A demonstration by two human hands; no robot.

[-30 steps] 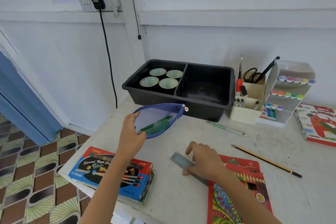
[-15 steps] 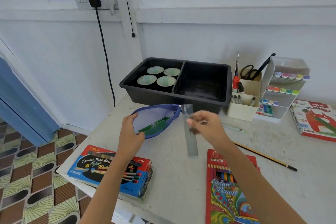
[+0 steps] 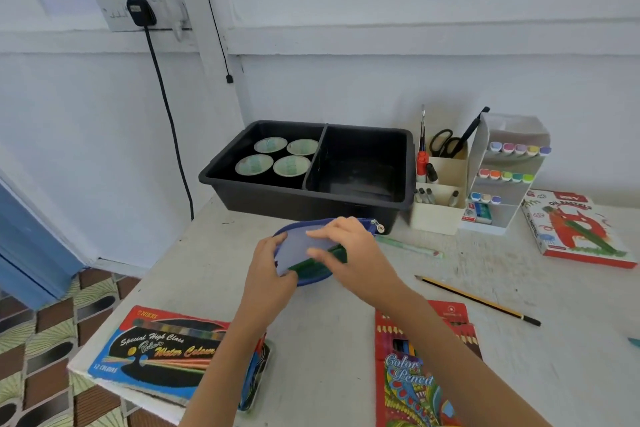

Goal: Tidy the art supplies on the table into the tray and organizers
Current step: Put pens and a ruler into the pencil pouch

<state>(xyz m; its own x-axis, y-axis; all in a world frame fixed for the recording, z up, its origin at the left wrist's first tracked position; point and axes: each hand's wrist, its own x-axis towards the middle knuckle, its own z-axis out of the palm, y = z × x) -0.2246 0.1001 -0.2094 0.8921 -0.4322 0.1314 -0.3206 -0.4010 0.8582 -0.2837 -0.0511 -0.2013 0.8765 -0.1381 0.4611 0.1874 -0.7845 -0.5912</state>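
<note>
A blue mesh pencil pouch (image 3: 294,250) with a green item inside lies in front of the black two-part tray (image 3: 294,204). My left hand (image 3: 268,267) grips the pouch's left end. Over its open top sits my right hand (image 3: 349,253), fingers and thumb pinching the pouch. The metal ruler is out of sight, hidden by my right hand or the pouch. On the table lie a pale green pencil (image 3: 408,246) and a yellow-and-black pencil (image 3: 478,300). A cream organizer (image 3: 436,215) and a white marker rack (image 3: 502,208) stand right of the tray.
Several lidded paint cups (image 3: 273,163) fill the tray's left half. A water colour box (image 3: 156,354) lies at the table's front left corner, a colour pencil box (image 3: 412,381) under my right forearm, an oil pastels box (image 3: 578,229) at the far right. A cable (image 3: 166,107) hangs down the wall.
My right hand lifted the metal ruler off the table, carried it to the pouch and now covers the pouch's opening; the ruler is no longer visible. My left hand kept hold of the pouch.
</note>
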